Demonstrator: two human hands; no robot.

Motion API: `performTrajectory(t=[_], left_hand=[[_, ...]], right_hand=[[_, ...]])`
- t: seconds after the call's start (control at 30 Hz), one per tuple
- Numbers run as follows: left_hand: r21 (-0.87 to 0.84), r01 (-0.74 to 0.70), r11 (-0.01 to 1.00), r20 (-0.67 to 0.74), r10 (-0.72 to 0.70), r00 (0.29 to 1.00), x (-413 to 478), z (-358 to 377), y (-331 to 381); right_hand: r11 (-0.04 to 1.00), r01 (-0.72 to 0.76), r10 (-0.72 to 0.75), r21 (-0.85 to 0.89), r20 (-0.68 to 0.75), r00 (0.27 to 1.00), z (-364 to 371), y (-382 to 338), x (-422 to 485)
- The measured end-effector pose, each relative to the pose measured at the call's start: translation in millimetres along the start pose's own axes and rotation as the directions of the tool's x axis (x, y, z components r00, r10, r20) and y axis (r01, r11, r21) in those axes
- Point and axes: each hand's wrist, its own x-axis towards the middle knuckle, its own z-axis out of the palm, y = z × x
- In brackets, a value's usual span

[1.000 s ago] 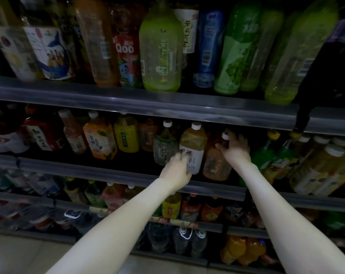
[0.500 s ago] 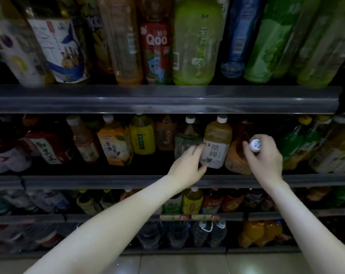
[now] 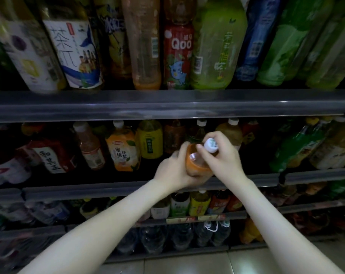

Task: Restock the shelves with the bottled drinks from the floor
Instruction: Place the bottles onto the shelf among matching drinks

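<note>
An orange drink bottle (image 3: 195,159) with a white cap (image 3: 211,145) is tilted towards me in front of the second shelf rail (image 3: 108,189). My left hand (image 3: 173,171) grips its lower body from the left and underneath. My right hand (image 3: 225,159) holds its neck just below the cap. Behind them on that shelf stand a brown tea bottle (image 3: 229,133), a yellow-labelled bottle (image 3: 150,142) and a peach tea bottle (image 3: 123,150).
The top shelf rail (image 3: 167,104) carries large bottles, among them a red Qoo bottle (image 3: 177,54) and a green tea bottle (image 3: 217,48). Lower shelves hold small drinks (image 3: 199,202) and water bottles (image 3: 183,236). A tiled floor (image 3: 187,262) runs along the bottom.
My right hand has pulled the orange bottle out from the second shelf towards me. My left hand left the brown tea bottle and took the orange bottle's body.
</note>
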Motion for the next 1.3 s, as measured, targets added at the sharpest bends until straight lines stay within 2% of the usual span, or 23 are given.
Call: performTrajectory(t=[0.1, 0.2, 0.27, 0.33, 0.4, 0.47, 0.53, 0.6, 0.7, 0.83, 0.87, 0.93, 1.0, 1.07, 1.13, 1.3], left_hand=[[0.025, 0.066, 0.997, -0.061, -0.065, 0.996, -4.1, -12.1, -24.9], [0.082, 0.145, 0.986, -0.065, -0.139, 0.988, -5.6, -14.4, -45.5], [0.106, 0.183, 0.977, -0.064, -0.176, 0.982, -6.9, -10.3, -56.3], [0.097, 0.208, 0.973, -0.082, -0.200, 0.976, -6.0, -6.3, -62.7], [0.048, 0.227, 0.973, -0.105, -0.221, 0.970, -2.4, -4.1, -64.5], [0.032, 0.226, 0.974, -0.107, -0.222, 0.969, 2.2, -1.3, -64.2], [-0.011, 0.250, 0.968, -0.108, -0.249, 0.962, 5.2, 3.5, -63.7], [-0.101, 0.302, 0.948, -0.101, -0.311, 0.945, 8.2, 9.0, -64.8], [-0.193, 0.351, 0.916, -0.063, -0.369, 0.927, 14.3, 13.0, -67.8], [-0.248, 0.407, 0.879, -0.027, -0.426, 0.904, 21.0, 9.5, -74.6], [-0.205, 0.411, 0.888, -0.050, -0.429, 0.902, 21.2, 8.7, -75.9], [-0.088, 0.374, 0.923, -0.118, -0.382, 0.917, 21.7, 7.8, -73.9], [-0.054, 0.311, 0.949, -0.195, -0.316, 0.929, 25.7, 5.4, -62.8], [-0.143, 0.284, 0.948, -0.248, -0.312, 0.917, 35.3, 3.7, -50.8], [-0.218, 0.329, 0.919, -0.210, -0.373, 0.904, 47.1, 2.7, -44.1], [-0.173, 0.389, 0.905, -0.178, -0.417, 0.891, 56.1, 1.0, -43.6]], right_hand=[[0.999, 0.032, -0.038, 0.042, 0.157, 0.987, 19.6, -3.8, 13.6], [0.999, -0.021, 0.007, 0.038, 0.349, 0.937, 29.2, 6.9, 25.7], [0.998, -0.038, 0.058, -0.052, 0.458, 0.887, 32.6, 20.9, 29.6], [0.968, 0.060, 0.071, -0.243, 0.497, 0.865, 35.9, 37.8, 31.4], [0.860, 0.200, 0.058, -0.470, 0.480, 0.876, 38.0, 51.2, 33.1], [0.745, 0.285, 0.040, -0.603, 0.466, 0.884, 39.2, 59.6, 38.7], [0.661, 0.298, 0.043, -0.689, 0.430, 0.902, 40.4, 62.5, 47.2], [0.618, 0.225, 0.132, -0.753, 0.382, 0.915, 42.3, 65.6, 56.5], [0.672, 0.117, 0.256, -0.731, 0.379, 0.889, 49.0, 70.7, 65.4], [0.746, 0.073, 0.213, -0.662, 0.341, 0.916, 51.5, 74.3, 62.6], [0.747, 0.091, 0.173, -0.659, 0.325, 0.930, 50.3, 75.9, 57.8], [0.706, 0.206, -0.017, -0.678, 0.275, 0.961, 49.2, 82.3, 44.6], [0.657, 0.275, -0.149, -0.702, 0.237, 0.960, 49.3, 89.6, 29.3], [0.653, 0.297, -0.204, -0.696, 0.217, 0.955, 50.6, 94.4, 15.3], [0.657, 0.305, -0.256, -0.689, 0.176, 0.950, 53.8, 96.7, 2.8], [0.683, 0.269, -0.303, -0.679, 0.071, 0.950, 62.3, 99.3, -12.1]])
